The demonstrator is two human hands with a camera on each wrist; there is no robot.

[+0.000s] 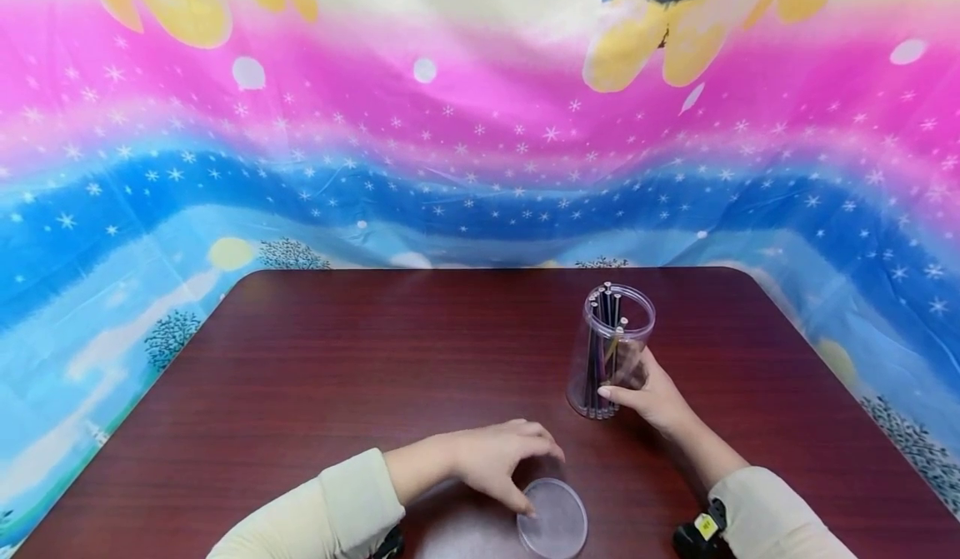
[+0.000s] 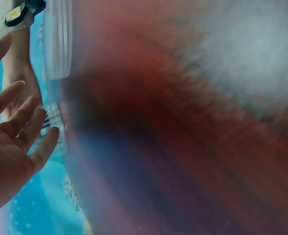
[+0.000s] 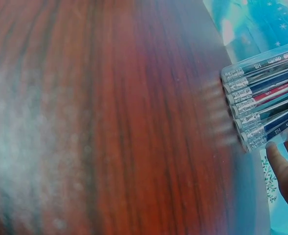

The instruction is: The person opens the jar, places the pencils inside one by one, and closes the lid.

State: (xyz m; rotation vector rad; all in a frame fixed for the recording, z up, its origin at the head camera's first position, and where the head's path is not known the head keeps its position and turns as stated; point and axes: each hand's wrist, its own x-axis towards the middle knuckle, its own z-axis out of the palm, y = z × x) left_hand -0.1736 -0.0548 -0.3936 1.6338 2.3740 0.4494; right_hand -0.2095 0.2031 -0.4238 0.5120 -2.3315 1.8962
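Observation:
In the head view, a clear plastic jar (image 1: 577, 376) stands upright on the dark red table, without a cover on its mouth. Several pencils (image 1: 603, 334) lean inside it, mostly dark. The right wrist view shows their metal ferrules (image 3: 249, 105) at the jar's bottom end. My right hand (image 1: 652, 388) grips the jar's lower right side, its fingers partly hidden behind the plastic. Nearer the front lies a round clear lid (image 1: 553, 521). My left hand (image 1: 506, 459) hovers at the lid's upper left, fingers spread and loosely bent, thumb over the rim; whether it touches cannot be told.
The wood-grain table (image 1: 337, 351) reaches back to a colourful printed cloth (image 1: 450, 142) hanging behind and at both sides. A black wrist device with a yellow label (image 1: 705, 527) sits at the right sleeve.

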